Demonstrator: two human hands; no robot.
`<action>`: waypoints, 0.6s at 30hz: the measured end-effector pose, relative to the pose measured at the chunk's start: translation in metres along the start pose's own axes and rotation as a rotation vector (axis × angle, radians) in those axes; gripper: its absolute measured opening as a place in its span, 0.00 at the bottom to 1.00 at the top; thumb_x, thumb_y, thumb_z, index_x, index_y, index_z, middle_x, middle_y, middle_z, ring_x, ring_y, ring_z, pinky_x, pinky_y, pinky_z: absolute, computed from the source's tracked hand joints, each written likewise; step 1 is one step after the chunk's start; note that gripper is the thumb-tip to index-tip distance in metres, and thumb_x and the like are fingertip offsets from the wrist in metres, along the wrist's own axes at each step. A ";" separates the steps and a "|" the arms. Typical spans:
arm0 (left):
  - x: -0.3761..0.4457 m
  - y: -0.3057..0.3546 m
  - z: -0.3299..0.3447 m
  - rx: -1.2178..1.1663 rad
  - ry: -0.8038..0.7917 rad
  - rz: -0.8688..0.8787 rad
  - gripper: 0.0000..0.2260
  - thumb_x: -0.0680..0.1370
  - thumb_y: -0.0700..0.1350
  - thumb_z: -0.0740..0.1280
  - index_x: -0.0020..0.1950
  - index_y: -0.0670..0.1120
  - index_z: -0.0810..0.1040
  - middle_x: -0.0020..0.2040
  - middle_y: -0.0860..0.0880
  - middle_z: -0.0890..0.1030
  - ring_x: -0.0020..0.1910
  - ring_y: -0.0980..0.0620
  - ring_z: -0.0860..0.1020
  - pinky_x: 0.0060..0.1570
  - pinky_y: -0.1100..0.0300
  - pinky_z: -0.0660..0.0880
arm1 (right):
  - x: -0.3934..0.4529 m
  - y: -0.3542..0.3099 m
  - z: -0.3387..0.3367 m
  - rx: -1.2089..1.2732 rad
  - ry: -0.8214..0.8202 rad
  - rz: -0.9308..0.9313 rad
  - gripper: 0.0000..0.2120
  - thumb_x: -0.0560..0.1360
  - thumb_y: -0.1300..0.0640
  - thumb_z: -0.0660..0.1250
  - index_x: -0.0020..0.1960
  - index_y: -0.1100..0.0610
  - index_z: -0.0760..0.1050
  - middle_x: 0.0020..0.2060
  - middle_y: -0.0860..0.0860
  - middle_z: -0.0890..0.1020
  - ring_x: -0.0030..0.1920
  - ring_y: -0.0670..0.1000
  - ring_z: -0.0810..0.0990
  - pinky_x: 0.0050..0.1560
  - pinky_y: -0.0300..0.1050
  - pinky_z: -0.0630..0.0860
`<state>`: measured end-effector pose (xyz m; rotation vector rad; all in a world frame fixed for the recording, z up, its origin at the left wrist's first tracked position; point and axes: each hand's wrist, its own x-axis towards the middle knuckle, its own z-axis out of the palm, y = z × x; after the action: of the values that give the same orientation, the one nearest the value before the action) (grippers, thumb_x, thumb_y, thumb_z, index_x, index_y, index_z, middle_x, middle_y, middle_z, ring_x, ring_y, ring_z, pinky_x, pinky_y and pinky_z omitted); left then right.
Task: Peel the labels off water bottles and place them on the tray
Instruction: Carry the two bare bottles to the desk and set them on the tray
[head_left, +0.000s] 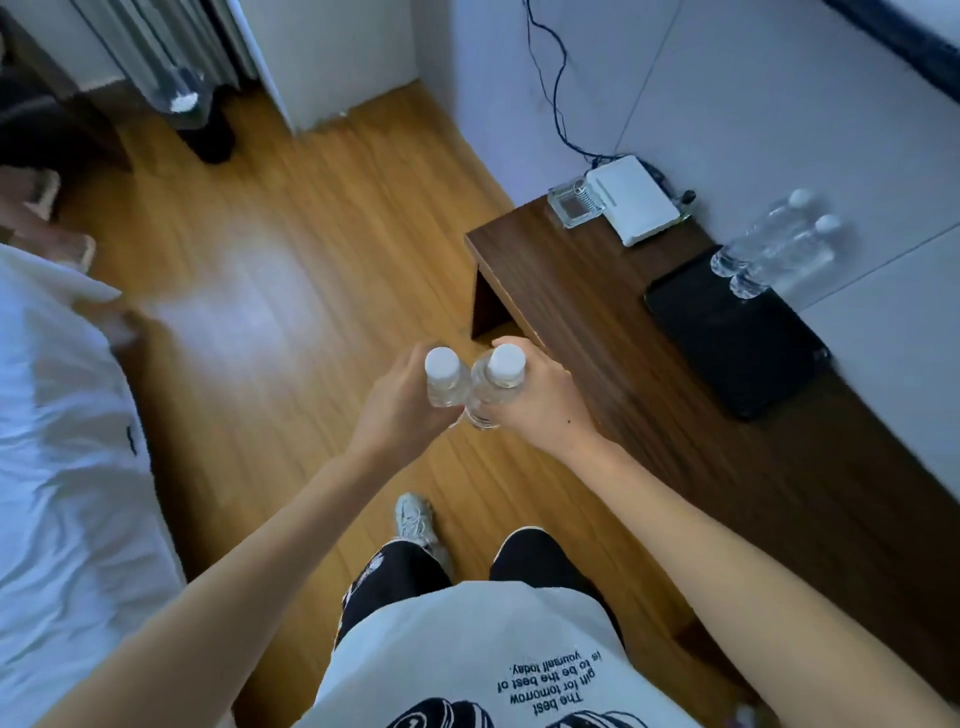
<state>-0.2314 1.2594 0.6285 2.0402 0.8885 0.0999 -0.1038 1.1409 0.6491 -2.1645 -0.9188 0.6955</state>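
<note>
The left hand's (397, 402) fingers curl round a clear bottle (444, 382) with a white cap, gripping its body from the left; the fingertips themselves are hidden behind the plastic. The right hand (540, 402) grips a second bottle (496, 387) the same way, fingers wrapped round it from the right and thumb near the shoulder under the white cap. Both held bottles stand roughly upright, caps toward the camera, and touch each other side by side between the two hands. No label shows on either one. They are held in the air above the wood floor (291, 270), just left of the near edge of a dark wood tabletop (597, 312).

On that tabletop, against the wall, lies a black tray (737, 338). Two more clear bottles (769, 249) with white caps stand together on its far corner, touching one another, well apart from the hands. Beyond the tray sit a white router (631, 200) and, just beside it, a glass ashtray (574, 205); dark cables run up the wall (779, 104) from the router.

Below the arms are a white printed shirt (467, 660), dark trousers and one grey shoe (415, 519) on the floor. A bed (57, 415) with white sheets fills the left side.
</note>
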 end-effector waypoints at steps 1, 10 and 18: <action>0.013 0.003 -0.006 0.011 -0.024 0.031 0.26 0.64 0.56 0.70 0.59 0.59 0.65 0.55 0.51 0.75 0.52 0.44 0.77 0.49 0.43 0.77 | 0.008 -0.003 -0.002 0.017 0.031 0.024 0.25 0.68 0.51 0.75 0.62 0.52 0.71 0.57 0.48 0.80 0.56 0.52 0.78 0.50 0.42 0.71; 0.111 0.072 0.017 0.177 -0.293 0.304 0.25 0.64 0.60 0.65 0.57 0.53 0.69 0.53 0.53 0.75 0.51 0.47 0.76 0.49 0.46 0.76 | 0.037 0.040 -0.047 0.087 0.296 0.233 0.33 0.64 0.51 0.79 0.64 0.54 0.70 0.58 0.50 0.80 0.58 0.52 0.78 0.57 0.46 0.75; 0.162 0.144 0.127 0.280 -0.486 0.455 0.24 0.69 0.46 0.74 0.62 0.48 0.70 0.59 0.48 0.76 0.55 0.45 0.76 0.51 0.49 0.74 | 0.026 0.130 -0.106 0.153 0.548 0.461 0.32 0.64 0.52 0.78 0.64 0.51 0.71 0.60 0.49 0.79 0.60 0.52 0.78 0.56 0.47 0.75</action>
<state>0.0166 1.2205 0.6199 2.3496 0.1345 -0.2778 0.0370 1.0533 0.6128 -2.2679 -0.0792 0.3244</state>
